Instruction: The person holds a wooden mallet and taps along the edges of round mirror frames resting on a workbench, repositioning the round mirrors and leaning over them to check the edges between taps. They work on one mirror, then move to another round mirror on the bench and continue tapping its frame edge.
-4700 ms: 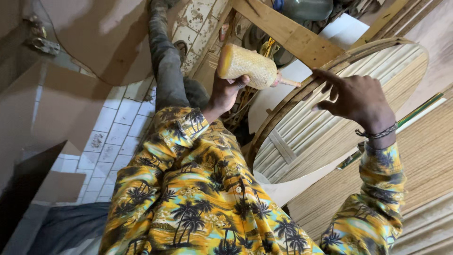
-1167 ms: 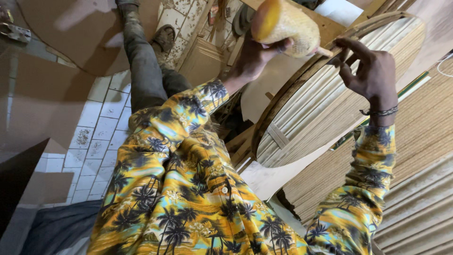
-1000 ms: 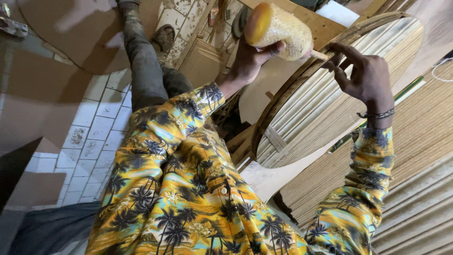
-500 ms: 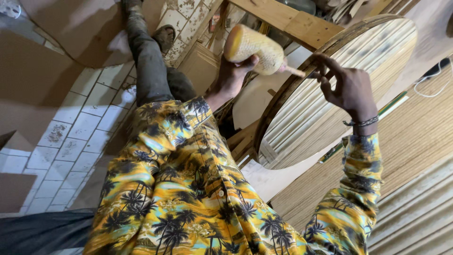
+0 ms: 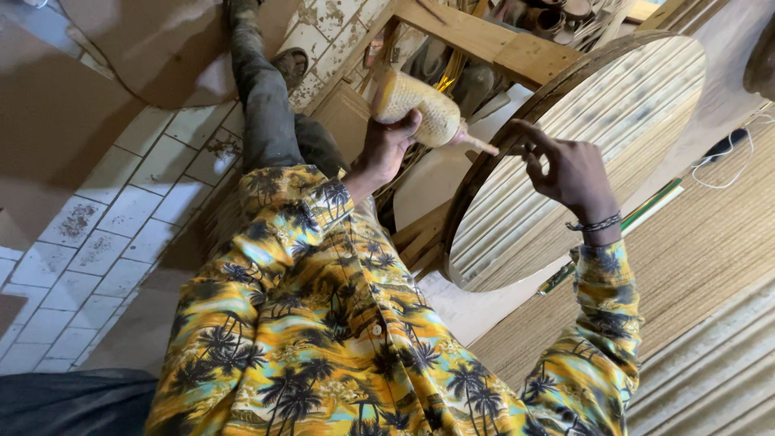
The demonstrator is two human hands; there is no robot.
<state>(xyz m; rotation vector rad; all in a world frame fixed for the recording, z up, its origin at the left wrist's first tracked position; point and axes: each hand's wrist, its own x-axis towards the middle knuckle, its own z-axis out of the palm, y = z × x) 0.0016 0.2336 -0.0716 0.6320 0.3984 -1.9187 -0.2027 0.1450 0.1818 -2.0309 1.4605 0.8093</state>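
Note:
My left hand (image 5: 387,149) grips a yellowish squeeze bottle (image 5: 416,105) with a thin nozzle. The nozzle tip points at the rim of a round wooden frame (image 5: 476,194) filled with pale slats (image 5: 597,145). The frame stands tilted in front of me. My right hand (image 5: 569,169), with a bracelet at the wrist, rests with spread fingers on the frame's upper rim, just right of the nozzle tip. Both sleeves are yellow with a palm pattern.
A wooden beam (image 5: 484,36) crosses above the frame. White floor tiles (image 5: 105,242) lie at left, with my leg and shoe (image 5: 288,64) stretched over them. A woven mat (image 5: 710,242), a green and yellow stick (image 5: 646,218) and a white cable (image 5: 731,161) lie at right.
My left hand has brought the bottle down from a raised position, so its nozzle now meets the frame's rim. My right hand stays on the rim, shifting slightly.

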